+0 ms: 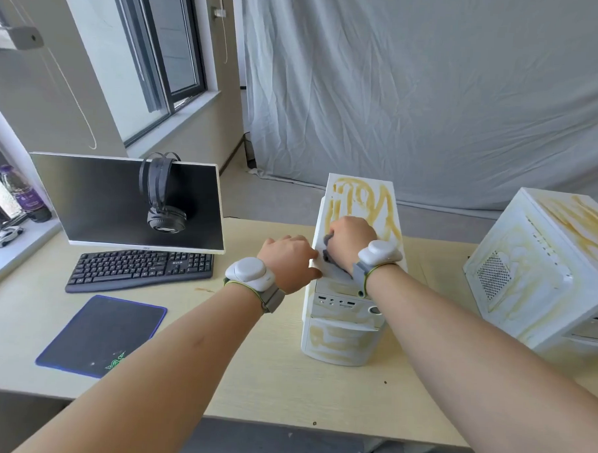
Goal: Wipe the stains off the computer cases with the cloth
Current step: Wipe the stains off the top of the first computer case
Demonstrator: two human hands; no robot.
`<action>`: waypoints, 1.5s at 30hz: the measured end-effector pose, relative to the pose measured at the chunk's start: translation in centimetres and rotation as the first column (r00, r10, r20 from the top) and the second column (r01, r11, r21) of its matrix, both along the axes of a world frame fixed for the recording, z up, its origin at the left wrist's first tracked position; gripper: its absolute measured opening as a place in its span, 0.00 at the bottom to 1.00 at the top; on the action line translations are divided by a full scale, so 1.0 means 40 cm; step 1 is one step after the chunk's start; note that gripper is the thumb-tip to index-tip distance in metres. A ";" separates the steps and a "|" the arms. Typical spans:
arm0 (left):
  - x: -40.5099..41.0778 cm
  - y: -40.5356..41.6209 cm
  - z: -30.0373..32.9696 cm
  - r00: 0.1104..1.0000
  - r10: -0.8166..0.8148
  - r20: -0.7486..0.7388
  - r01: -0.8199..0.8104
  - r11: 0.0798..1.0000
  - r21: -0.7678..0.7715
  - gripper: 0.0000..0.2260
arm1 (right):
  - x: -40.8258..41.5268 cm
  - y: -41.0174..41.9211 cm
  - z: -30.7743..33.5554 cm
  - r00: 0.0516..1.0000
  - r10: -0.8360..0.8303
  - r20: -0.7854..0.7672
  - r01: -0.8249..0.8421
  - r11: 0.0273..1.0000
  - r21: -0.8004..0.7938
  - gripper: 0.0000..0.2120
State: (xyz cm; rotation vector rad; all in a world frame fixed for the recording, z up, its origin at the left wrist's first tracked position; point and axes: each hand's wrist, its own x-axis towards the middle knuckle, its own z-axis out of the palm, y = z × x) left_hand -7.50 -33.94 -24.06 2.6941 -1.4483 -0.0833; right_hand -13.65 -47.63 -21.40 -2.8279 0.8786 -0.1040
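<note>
The right hand (350, 237) is pressed flat-fisted on top of the tall white computer case (351, 287), closed around a grey cloth (327, 250) that bunches out from under its palm on the side toward the other hand. Just beyond the knuckles, the case top still carries thick yellow-brown stains (364, 198) in loops and streaks; the part of the top nearer than the grip looks cleaner. The left hand (284, 258) sits just beside the cloth, braced against the case's upper left edge, fingers curled onto it and holding the case rather than the cloth. Both wrists wear white sensor bands.

Below the grip, the case's front panel shows smeared yellowish patches. Well off to the right of the cloth stands a 2nd white case (542, 267), tilted in view, also streaked yellow on its top and side. Both cases stand on a pale wooden desk (267, 379). Far left of the hands are a monitor (130, 202) with headphones (163, 193) hung on it, a black keyboard (140, 269) and a dark mouse pad (102, 336).
</note>
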 end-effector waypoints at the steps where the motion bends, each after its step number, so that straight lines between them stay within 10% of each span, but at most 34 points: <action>1: -0.002 -0.001 -0.001 1.000 0.005 0.005 -0.005 1.000 0.013 0.17 | -0.007 0.004 -0.009 0.998 0.055 0.015 -0.055 0.998 -0.007 0.06; 5: 0.002 0.001 0.004 0.999 0.028 -0.020 -0.028 1.000 0.006 0.17 | -0.051 -0.041 0.015 0.974 0.218 -0.060 -0.211 0.972 0.098 0.10; 10: 0.005 -0.006 0.013 0.989 0.076 -0.127 -0.082 0.996 -0.045 0.21 | -0.065 -0.091 0.046 0.991 -0.048 -0.129 0.052 0.998 0.027 0.10; 17: 0.010 -0.009 0.018 0.977 0.129 -0.172 -0.134 0.991 -0.017 0.23 | -0.084 -0.017 0.005 0.983 0.181 -0.013 -0.177 0.976 0.127 0.10; 22: 0.013 -0.010 0.005 0.944 0.162 -0.286 -0.193 0.977 -0.085 0.25 | -0.085 -0.065 0.033 0.989 -0.122 -0.085 0.124 0.992 0.019 0.07; 27: 0.015 -0.004 -0.005 0.929 0.166 -0.330 -0.205 0.975 -0.088 0.24 | -0.084 0.055 -0.057 0.971 0.167 0.172 -0.192 0.971 0.141 0.10; 31: 0.011 -0.004 -0.014 0.920 0.179 -0.348 -0.228 0.968 -0.107 0.26 | -0.114 -0.051 -0.001 1.000 -0.015 -0.019 0.017 0.994 0.111 0.05; 34: 0.012 -0.012 -0.015 0.921 0.190 -0.339 -0.235 0.967 -0.096 0.26 | -0.114 -0.070 0.003 0.985 -0.172 -0.030 0.173 0.984 0.036 0.04; 40: -0.004 -0.044 0.037 0.933 0.201 -0.299 -0.213 0.977 -0.007 0.16 | -0.150 -0.017 -0.015 0.983 0.169 0.074 -0.181 0.964 0.197 0.15; 45: -0.063 -0.086 0.073 0.978 0.195 -0.067 -0.194 0.981 0.027 0.30 | -0.219 -0.104 -0.002 0.990 -0.138 -0.027 0.139 0.988 0.073 0.10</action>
